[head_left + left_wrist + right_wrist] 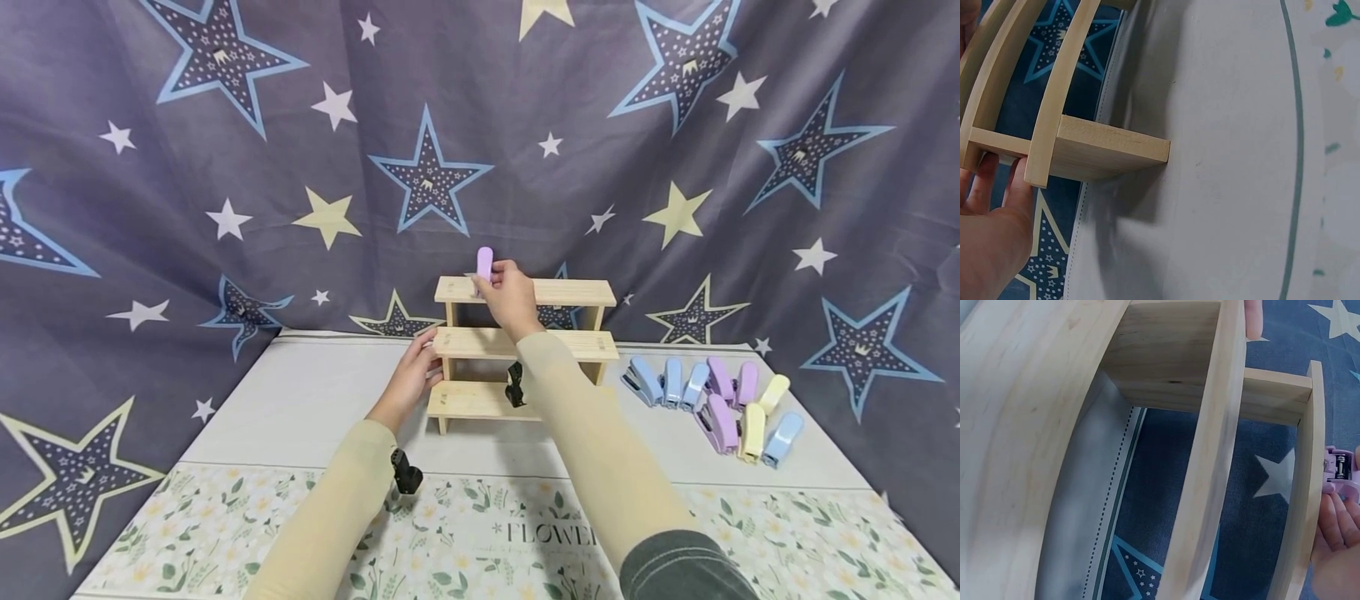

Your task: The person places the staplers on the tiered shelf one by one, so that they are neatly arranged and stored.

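A three-tier wooden display stand [525, 342] stands in front of the curtain. My right hand [513, 298] pinches a small purple stapler [484, 265] upright at the top tier, left of its middle. In the right wrist view, the stapler's end [1340, 467] shows a metal spring, close against the top board. My left hand [408, 379] holds the stand's left side at the middle tier. Its fingers [1017, 190] touch the side support in the left wrist view; part of that hand is out of frame.
Several blue staplers [672, 383], purple staplers [720, 423] and yellow staplers [752, 433] lie grouped on the table right of the stand. A flowered mat [225, 525] covers the table's front. The star-patterned curtain [315, 275] hangs close behind the stand.
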`<control>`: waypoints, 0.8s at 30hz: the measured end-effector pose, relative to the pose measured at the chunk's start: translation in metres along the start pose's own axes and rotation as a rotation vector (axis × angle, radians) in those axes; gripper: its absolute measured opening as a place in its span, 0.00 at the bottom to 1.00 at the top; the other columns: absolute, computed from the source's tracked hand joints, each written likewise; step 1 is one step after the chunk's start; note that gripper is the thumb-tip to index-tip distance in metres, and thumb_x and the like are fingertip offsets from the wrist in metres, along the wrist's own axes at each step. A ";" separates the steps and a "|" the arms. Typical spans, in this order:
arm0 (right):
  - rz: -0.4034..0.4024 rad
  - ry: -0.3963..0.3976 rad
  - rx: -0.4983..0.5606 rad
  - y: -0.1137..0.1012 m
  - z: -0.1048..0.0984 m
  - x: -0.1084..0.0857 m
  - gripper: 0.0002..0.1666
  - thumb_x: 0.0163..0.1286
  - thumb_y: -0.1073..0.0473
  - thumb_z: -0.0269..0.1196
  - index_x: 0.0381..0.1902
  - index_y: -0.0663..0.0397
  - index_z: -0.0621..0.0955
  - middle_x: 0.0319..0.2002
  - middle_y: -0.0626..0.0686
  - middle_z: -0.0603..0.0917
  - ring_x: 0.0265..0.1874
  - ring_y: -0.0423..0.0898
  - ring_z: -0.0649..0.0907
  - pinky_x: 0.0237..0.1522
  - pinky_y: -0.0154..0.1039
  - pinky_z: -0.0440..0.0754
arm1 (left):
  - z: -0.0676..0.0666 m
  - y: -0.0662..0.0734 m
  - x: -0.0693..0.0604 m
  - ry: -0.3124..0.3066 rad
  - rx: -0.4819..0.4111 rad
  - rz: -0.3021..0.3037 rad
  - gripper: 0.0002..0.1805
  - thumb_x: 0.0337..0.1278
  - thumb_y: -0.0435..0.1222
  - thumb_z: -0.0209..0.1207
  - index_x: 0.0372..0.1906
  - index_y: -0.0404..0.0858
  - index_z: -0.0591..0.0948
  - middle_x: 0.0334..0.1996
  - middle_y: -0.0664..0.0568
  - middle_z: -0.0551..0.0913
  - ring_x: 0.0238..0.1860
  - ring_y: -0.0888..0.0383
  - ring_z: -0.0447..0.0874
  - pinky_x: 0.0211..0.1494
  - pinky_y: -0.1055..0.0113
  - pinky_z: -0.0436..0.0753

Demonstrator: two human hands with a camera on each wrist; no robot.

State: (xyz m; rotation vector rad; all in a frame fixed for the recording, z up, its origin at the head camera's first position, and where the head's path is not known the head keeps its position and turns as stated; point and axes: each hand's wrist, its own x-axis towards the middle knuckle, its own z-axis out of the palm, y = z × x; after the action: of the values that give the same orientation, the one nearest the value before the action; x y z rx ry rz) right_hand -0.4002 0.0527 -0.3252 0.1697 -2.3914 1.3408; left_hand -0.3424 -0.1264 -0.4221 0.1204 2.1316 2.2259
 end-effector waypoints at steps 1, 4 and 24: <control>0.001 0.001 -0.003 0.000 0.001 0.000 0.28 0.71 0.51 0.67 0.59 0.65 0.76 0.45 0.56 0.85 0.45 0.48 0.85 0.47 0.38 0.84 | 0.000 0.000 -0.001 0.001 0.003 0.000 0.29 0.78 0.40 0.40 0.79 0.45 0.58 0.68 0.38 0.66 0.69 0.41 0.66 0.72 0.48 0.69; 0.001 0.004 0.002 -0.001 0.002 -0.001 0.28 0.71 0.50 0.67 0.59 0.65 0.76 0.46 0.56 0.85 0.45 0.48 0.85 0.48 0.38 0.84 | -0.001 0.001 -0.002 0.005 0.011 0.007 0.29 0.78 0.40 0.40 0.79 0.46 0.57 0.68 0.38 0.66 0.69 0.41 0.66 0.72 0.49 0.69; -0.035 -0.019 0.121 0.012 -0.007 -0.004 0.35 0.72 0.46 0.65 0.66 0.62 0.71 0.55 0.59 0.82 0.54 0.49 0.82 0.56 0.38 0.81 | 0.001 0.000 -0.002 0.003 -0.004 0.024 0.28 0.79 0.40 0.39 0.78 0.44 0.58 0.68 0.35 0.66 0.70 0.39 0.64 0.72 0.44 0.67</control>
State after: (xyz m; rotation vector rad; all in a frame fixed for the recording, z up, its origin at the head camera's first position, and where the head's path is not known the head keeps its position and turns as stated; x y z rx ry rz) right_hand -0.3980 0.0649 -0.3336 0.2575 -2.3125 1.4738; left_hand -0.3407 -0.1252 -0.4220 0.1437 2.1379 2.2449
